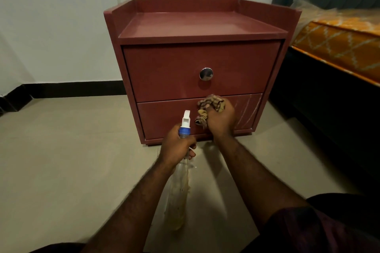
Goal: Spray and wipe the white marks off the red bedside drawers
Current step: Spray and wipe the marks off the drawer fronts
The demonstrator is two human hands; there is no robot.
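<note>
The red bedside drawers (197, 68) stand on the floor against the white wall, with two drawer fronts and a round metal knob (206, 74) on the upper one. White scribble marks (249, 111) cover the right part of the lower drawer front. My right hand (222, 120) grips a crumpled striped cloth (208, 107) and presses it against the lower drawer, just left of the marks. My left hand (177, 146) holds a clear spray bottle (177, 187) by its neck, its white nozzle (186, 118) pointing up toward the drawer.
A bed with an orange patterned mattress (337, 47) on a dark frame stands close on the right. The beige tiled floor (72, 160) stretches to the left, with a black skirting (74, 88) along the wall. My dark-clothed knees are at the bottom edge.
</note>
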